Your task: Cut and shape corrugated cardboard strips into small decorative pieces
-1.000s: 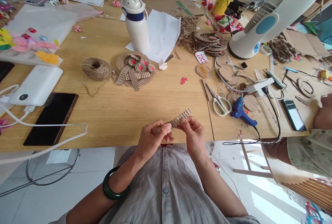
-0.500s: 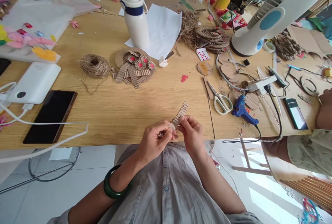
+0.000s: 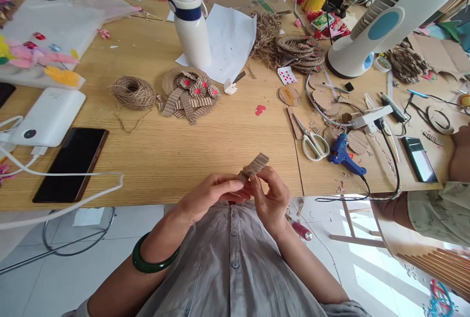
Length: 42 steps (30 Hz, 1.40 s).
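A short strip of corrugated cardboard (image 3: 258,163) is pinched between my two hands, over the table's front edge. My left hand (image 3: 216,192) grips its lower left end, with the fingers closed. My right hand (image 3: 270,197) holds the strip from the right, thumb in front and fingers behind. The strip's ribbed face shows at its upper end; the lower end is hidden by my fingers. Farther back lies a round cardboard piece with ribbed strips and red-centred rosettes (image 3: 191,92). A ball of twine (image 3: 134,93) sits left of it.
To the right lie scissors (image 3: 312,141), a blue glue gun (image 3: 344,153) and a power strip (image 3: 370,118) with cables. A white bottle (image 3: 191,28) and a fan (image 3: 382,18) stand behind. Phone (image 3: 69,165) and power bank (image 3: 49,116) are at left. Another person's arm (image 3: 460,155) rests at far right.
The cardboard strip has turned and tilted lower between my hands, now showing its ribbed face. My left hand has shifted slightly left and flattened; my right hand has come round the strip.
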Available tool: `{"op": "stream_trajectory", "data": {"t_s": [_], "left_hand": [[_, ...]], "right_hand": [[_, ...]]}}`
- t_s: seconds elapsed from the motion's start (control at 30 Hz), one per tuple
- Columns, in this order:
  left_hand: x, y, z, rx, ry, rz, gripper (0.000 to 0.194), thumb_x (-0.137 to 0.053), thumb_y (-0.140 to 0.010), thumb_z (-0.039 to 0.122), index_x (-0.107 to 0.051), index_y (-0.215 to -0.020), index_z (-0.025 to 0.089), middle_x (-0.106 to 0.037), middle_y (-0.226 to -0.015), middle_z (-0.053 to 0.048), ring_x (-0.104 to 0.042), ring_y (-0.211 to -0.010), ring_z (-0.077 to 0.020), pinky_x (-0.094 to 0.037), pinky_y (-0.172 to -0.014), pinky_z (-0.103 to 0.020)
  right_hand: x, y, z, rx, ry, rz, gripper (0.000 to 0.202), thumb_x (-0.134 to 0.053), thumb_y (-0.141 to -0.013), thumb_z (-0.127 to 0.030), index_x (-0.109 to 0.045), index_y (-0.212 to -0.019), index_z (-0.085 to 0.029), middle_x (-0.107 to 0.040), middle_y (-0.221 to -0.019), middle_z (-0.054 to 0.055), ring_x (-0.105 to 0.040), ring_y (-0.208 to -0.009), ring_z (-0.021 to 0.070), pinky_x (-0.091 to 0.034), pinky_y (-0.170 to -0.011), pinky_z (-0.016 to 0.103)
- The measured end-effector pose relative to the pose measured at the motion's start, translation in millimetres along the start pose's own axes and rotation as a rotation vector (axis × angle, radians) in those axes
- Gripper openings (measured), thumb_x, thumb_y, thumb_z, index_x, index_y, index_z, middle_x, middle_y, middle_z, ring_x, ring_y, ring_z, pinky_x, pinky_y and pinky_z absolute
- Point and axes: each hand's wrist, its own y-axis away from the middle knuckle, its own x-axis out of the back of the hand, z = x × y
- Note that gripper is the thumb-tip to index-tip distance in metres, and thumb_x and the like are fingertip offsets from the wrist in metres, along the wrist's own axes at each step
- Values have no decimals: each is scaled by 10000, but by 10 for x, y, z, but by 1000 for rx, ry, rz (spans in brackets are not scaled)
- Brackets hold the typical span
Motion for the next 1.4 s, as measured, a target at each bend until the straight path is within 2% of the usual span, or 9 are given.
{"op": "stream_trajectory", "data": {"t_s": [0.1,0.2,0.33,0.5,0.7,0.9,1.03,1.17,1.4], "left_hand": [[72,7,44,-44,-61,-103,252,-660,-874,322,-755,-1071,198,-737,-1132,-86,-658,-1127,-251,-468,-1053,-390],[54,-9,68,-85,-79,-147,287,-604,-915,392,-755,-1034,179,-733,-1107,-98,-650,-1118,-252,-452,-1057,-402],[-38,-85,16,-119,-33,-44,329,-599,-906,457,-740,-886,161,-728,-893,-74,-673,-888,-214,-518,-887,-351],[-120,-124,-94,-262,-165,133,352,-552,-937,428,-650,-737,156,-618,-719,-19,-561,-700,-134,-465,-689,-246],[-157,-68,-146,-287,-388,155,357,-475,-965,435,-615,-774,169,-546,-706,0,-459,-645,-117,-387,-600,-233],[-176,-86,-136,-321,-385,242,349,-488,-946,428,-543,-711,175,-527,-687,8,-426,-610,-112,-369,-564,-227],[-171,-50,-99,-342,-492,228,376,-478,-955,404,-547,-660,181,-454,-599,29,-377,-544,-103,-329,-521,-225],[-184,-25,-61,-383,-526,154,334,-486,-953,395,-658,-757,185,-555,-662,-1,-474,-603,-124,-393,-582,-226],[-152,-102,-84,-181,-293,300,363,-611,-868,510,-694,-813,162,-725,-785,-69,-690,-771,-207,-518,-680,-269]], "right_hand": [[49,-47,-1,106,80,6,153,-575,-916,-121,-662,-987,-225,-747,-952,70,-705,-854,194,-566,-752,345],[68,-71,-8,112,50,-16,176,-580,-910,-95,-670,-989,-224,-744,-956,70,-707,-868,191,-566,-758,335],[36,-27,-20,36,-59,-85,167,-589,-913,-113,-682,-996,-224,-743,-982,71,-704,-875,189,-566,-772,334],[1,16,-5,-256,-239,-53,45,-634,-910,-226,-677,-907,-214,-695,-810,26,-647,-660,145,-544,-632,293],[15,-141,3,-770,-707,12,257,-689,-861,-403,-578,-752,-200,-596,-596,-37,-506,-450,99,-477,-488,261],[18,-126,-22,-611,-504,-94,220,-755,-802,-385,-706,-901,-195,-715,-814,25,-599,-602,129,-511,-588,271],[29,-129,57,-664,-498,-89,249,-751,-798,-404,-697,-724,-172,-638,-607,-7,-573,-556,129,-484,-563,269],[55,-186,128,-801,-566,-20,357,-780,-741,-472,-633,-624,-168,-609,-581,-15,-567,-540,129,-511,-583,291],[55,-139,71,-625,-306,-2,287,-781,-757,-433,-695,-695,-167,-668,-633,9,-628,-641,165,-530,-615,287]]}}
